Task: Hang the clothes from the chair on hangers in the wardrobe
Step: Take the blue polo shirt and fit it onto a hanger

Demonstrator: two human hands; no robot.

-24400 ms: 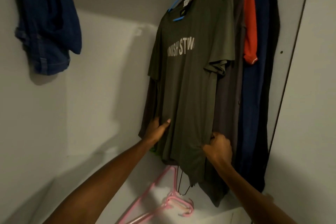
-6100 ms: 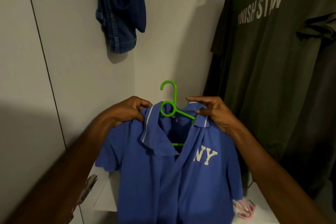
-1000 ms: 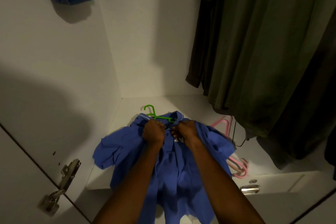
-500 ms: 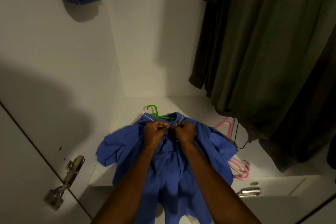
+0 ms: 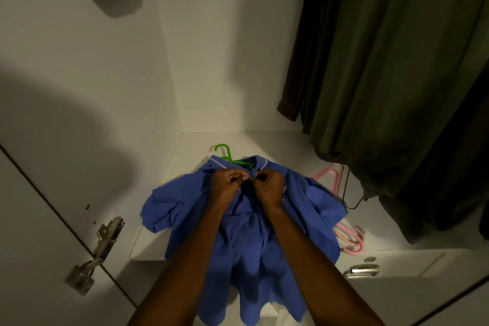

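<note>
both hands' grip (image 5: 250, 180) on soft blue shirt (image 5: 248, 230)

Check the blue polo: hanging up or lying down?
Lying down: the blue polo sprawls on the wardrobe shelf, green hanger inside its collar.

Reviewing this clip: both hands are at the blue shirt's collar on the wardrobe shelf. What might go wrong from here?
1. The blue shirt hangs over the shelf edge; if the left hand and right hand release the collar, it may slide off.
2. Pink hangers lie partly under the shirt and could snag when it is lifted.
3. The green hanger sits loosely in the collar and might slip out.
</note>
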